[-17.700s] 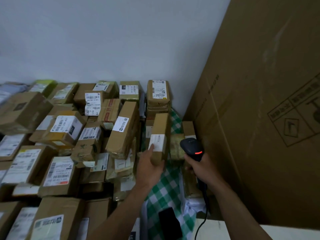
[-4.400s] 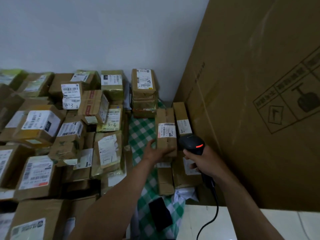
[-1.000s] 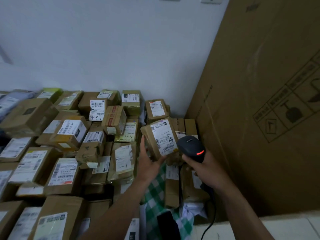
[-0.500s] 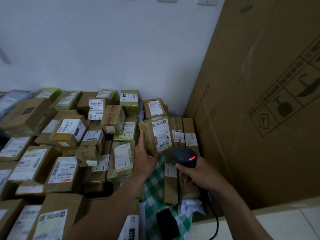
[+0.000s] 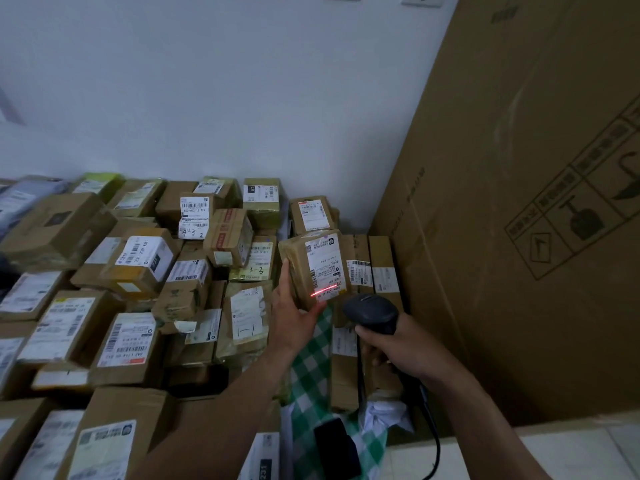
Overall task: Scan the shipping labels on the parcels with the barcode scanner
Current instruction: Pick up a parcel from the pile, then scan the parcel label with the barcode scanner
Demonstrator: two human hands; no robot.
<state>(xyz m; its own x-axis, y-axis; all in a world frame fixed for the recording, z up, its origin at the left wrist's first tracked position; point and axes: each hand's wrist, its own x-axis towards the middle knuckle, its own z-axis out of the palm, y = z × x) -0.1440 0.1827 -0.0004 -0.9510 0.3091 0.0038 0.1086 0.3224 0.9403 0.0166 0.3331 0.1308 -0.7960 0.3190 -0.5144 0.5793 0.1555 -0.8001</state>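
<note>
Since half a second earlier, a red scan line (image 5: 323,291) has come on across the lower end of the label (image 5: 323,265); parcel and scanner are otherwise placed much as before. The parcel (image 5: 294,261) is held up off the pile by the left hand (image 5: 292,318), with the thumb laid up its left side and the fingers cupped under its lower end, so the labelled face is turned toward the camera. The scanner (image 5: 370,310) is gripped round its handle by the right hand (image 5: 401,348), all fingers closed on it; its cable (image 5: 434,448) hangs down toward the floor. The parcel lies up and to the left of the scanner head, near it but not touching. The label's long axis runs nearly upright, leaning slightly left, and is crossed the short way by the beam. Whether the line sits squarely on a barcode cannot be told, the print being too small. The scan is judged to be in progress, not confirmed. If no read is obtained, a small correction is judged necessary: the beam raised along the label, or the parcel tipped by the left hand, which is the nearer.
</note>
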